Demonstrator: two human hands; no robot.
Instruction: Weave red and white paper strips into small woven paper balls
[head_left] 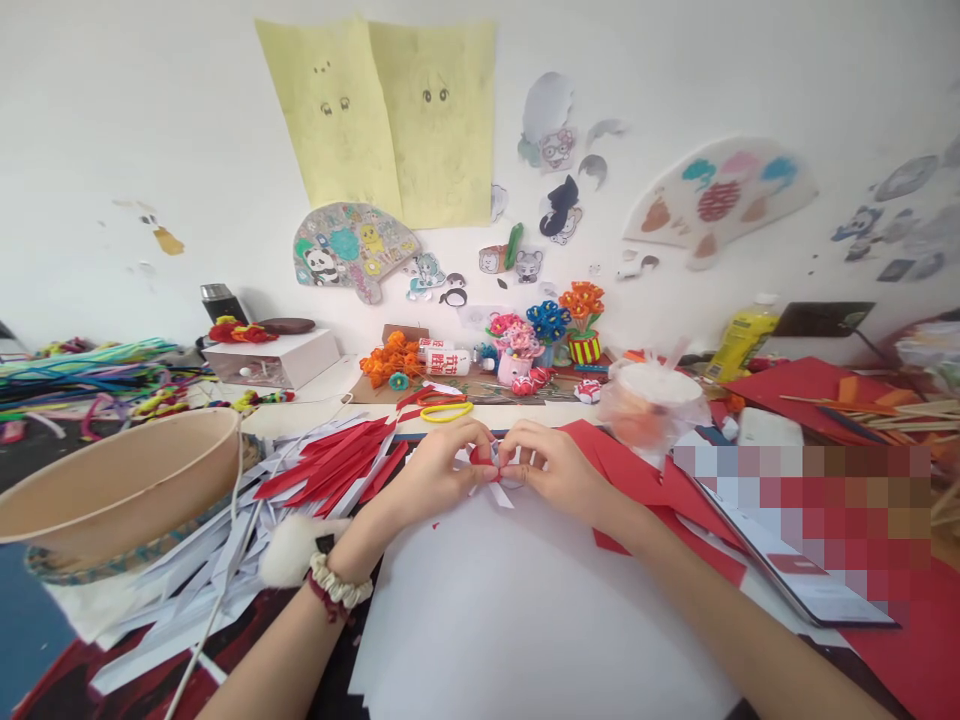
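Observation:
Both my hands meet over a stack of white paper [540,610]. My left hand [442,465] pinches one side of a small folded piece of red and white paper strips [498,494]. The other side is pinched by my right hand [551,470], thumb and fingertips close together. A white strip end hangs below the fingertips. Much of the folded piece is hidden behind the fingers. Cut red paper strips [330,465] lie left of my left hand, with white paper strips [187,560] below them. Red paper sheets [637,480] lie beyond my right forearm.
A large beige bowl [127,460] stands at the left, with a white cable [237,480] running past it. Yellow-handled scissors [446,411] lie just beyond my hands. Pipe-cleaner flowers [516,345] stand at the back. A tablet [795,560] and a yellow bottle [742,340] are on the right.

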